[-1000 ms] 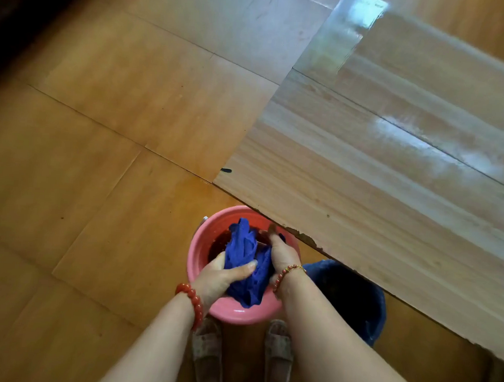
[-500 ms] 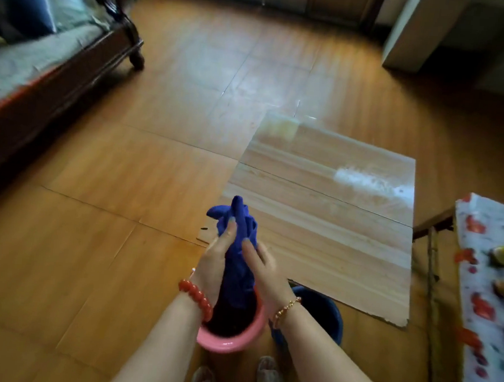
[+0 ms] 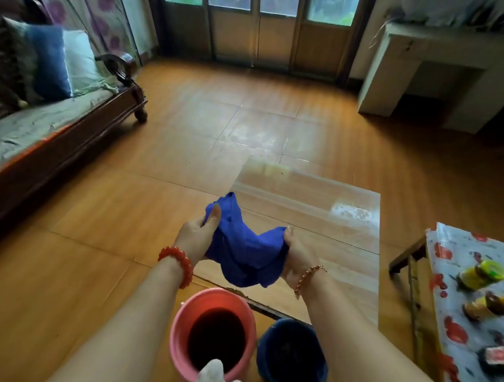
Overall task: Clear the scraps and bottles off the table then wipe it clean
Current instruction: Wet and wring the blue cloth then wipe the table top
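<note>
glossy wooden table point(image 3: 317, 213) on orange tiled floor point(image 3: 93, 224).

The hands point(image 3: 242, 245) have lifted the blue cloth point(image 3: 242, 249) clear of the pink bucket point(image 3: 179, 332) and moved apart, spreading it.

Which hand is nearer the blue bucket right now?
Right. The right hand grips the blue cloth roughly above the blue bucket. The left hand grips the cloth's other end, farther off, above the pink bucket.
</note>
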Motion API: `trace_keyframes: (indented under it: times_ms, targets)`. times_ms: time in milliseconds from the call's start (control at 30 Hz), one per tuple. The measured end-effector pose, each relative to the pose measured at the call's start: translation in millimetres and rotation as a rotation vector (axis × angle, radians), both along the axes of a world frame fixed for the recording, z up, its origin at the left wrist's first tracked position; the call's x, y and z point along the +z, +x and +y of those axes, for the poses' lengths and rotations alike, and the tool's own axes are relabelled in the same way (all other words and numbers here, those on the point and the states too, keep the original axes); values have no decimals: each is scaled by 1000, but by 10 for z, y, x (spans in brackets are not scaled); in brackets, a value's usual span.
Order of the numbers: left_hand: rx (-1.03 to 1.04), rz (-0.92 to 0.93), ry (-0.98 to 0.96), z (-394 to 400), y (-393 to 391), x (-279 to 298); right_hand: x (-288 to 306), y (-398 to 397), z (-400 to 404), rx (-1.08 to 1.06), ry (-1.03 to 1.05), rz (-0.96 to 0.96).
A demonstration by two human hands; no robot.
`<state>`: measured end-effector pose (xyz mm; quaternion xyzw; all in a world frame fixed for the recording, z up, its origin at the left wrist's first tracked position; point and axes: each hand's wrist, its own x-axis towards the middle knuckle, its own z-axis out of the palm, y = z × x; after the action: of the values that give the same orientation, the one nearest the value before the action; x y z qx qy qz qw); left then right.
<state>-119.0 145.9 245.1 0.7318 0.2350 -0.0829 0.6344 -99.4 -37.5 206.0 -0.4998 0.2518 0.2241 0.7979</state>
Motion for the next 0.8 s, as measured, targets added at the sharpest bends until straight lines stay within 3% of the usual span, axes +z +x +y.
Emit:
trace_keyframes:
  times_ms: [100,200,333,433,600,667,800]
  targets:
    - [-124,-6,-108,-144,22,86,92,-6,-138,186,14,-36]
    - [-182,12,69,-242,58,68,145,4,-296,359,-29,-75]
    - [-60,18,133,-329,106,-4,207,39,-348,183,4,-76]
    - [-42,187,-145,-409,51,-3,311,56,-368,89,152,-53]
    - [-215,373,-554,-627,51,-19,535,117,-415,90,270,-123]
    - [-277,301,-633,-730,93,-85,602,174,-451,88,253,-159]
    - [-59,254,-582,-742,197,-183,669,276,-617,-116,210,-189]
